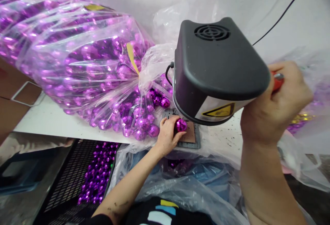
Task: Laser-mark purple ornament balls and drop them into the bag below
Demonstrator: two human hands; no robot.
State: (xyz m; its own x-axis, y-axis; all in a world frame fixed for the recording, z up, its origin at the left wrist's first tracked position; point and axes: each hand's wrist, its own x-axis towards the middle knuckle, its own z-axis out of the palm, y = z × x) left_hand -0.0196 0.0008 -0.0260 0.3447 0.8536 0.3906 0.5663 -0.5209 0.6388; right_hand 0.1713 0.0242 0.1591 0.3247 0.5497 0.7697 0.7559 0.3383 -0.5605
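My left hand (168, 132) pinches a shiny purple faceted ball (181, 125) between fingers and thumb. The ball is at a brown pad (190, 133) on a grey metal base plate (198, 141). Above and to the right is the black housing of a machine (219, 60), with a vent on top and a yellow warning label (219, 110). At the housing's right side my right hand (281, 104) is closed around a red handle (277, 80), most of which the fingers hide. The housing covers part of the base plate.
A large clear bag of purple balls (85, 56) lies on the white table (85, 125) at left, its mouth gathered. Below stands a black crate (64, 173) with more balls. Clear plastic (201, 180) drapes over the table's front edge. A black cable (283, 12) runs up the right.
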